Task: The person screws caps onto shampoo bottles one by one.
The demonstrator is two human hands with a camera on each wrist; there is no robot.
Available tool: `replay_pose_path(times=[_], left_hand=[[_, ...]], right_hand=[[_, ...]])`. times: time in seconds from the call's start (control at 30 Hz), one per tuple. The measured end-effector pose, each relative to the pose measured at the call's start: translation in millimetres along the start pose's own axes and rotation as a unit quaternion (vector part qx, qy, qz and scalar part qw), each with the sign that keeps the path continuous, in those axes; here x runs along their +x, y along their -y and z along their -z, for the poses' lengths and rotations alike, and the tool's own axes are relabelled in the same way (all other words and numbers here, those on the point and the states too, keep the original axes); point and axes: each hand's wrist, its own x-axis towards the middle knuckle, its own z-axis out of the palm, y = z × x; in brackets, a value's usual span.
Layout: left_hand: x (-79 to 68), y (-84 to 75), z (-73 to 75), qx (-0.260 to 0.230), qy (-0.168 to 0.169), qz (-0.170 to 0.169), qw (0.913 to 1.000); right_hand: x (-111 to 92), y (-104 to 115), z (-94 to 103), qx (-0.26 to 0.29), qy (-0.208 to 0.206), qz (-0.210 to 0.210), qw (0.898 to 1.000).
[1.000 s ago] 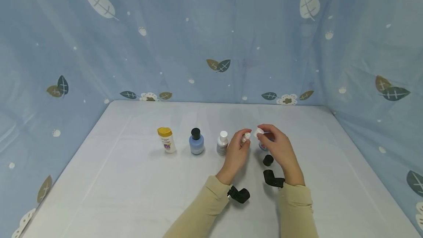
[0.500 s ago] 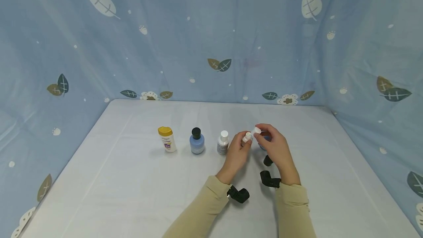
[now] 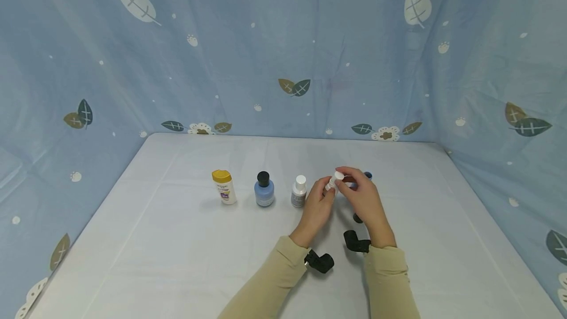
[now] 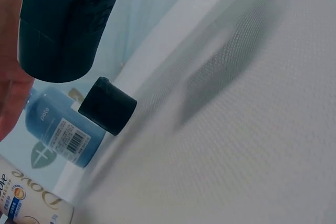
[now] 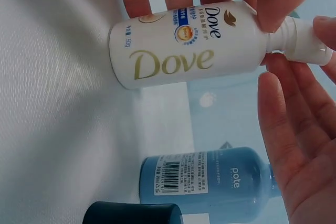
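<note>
My left hand (image 3: 316, 206) grips a small white Dove bottle (image 5: 173, 51), raised off the table. Between the fingertips of my right hand (image 3: 366, 203) is the bottle's white cap (image 5: 307, 41), set over the threaded neck, part of which shows below it. Behind the right hand stands a blue bottle (image 5: 226, 182) marked pote, mostly hidden in the head view. On the table close to it is a loose black cap (image 4: 107, 106), partly covered by the right wrist in the head view.
Left of the hands stand a white bottle with a grey label (image 3: 299, 192), a blue bottle with a black cap (image 3: 264, 192) and a white bottle with a yellow cap (image 3: 224, 187). A white cloth covers the table (image 3: 177, 255); a patterned blue curtain (image 3: 221, 53) hangs around it.
The right hand has moved left with the white cap, bringing it from beside the bottle onto its neck. The left hand has hardly moved.
</note>
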Motion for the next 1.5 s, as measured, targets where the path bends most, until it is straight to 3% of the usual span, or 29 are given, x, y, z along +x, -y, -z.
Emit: replay_pose_path(times=[0.23,0.73,1.17,1.5], left_hand=[[-1.0,0.7,0.1,-0.013,0.004,0.009,0.9999],[-1.7,2.7,2.2,-0.028,0.011,-0.012,0.9995],[-1.8,3.0,2.5,-0.024,0.018,-0.002,0.9996],[-1.4,2.5,1.9,-0.018,0.009,0.001,0.9998]], right_hand=[[-0.3,1.3,-1.3,-0.021,0.011,0.018,1.0],[-0.9,1.9,5.5,-0.029,0.056,0.024,0.998],[-0.1,-0.7,4.2,-0.025,0.054,0.032,0.998],[0.0,-0.8,3.9,-0.03,0.037,0.011,0.999]])
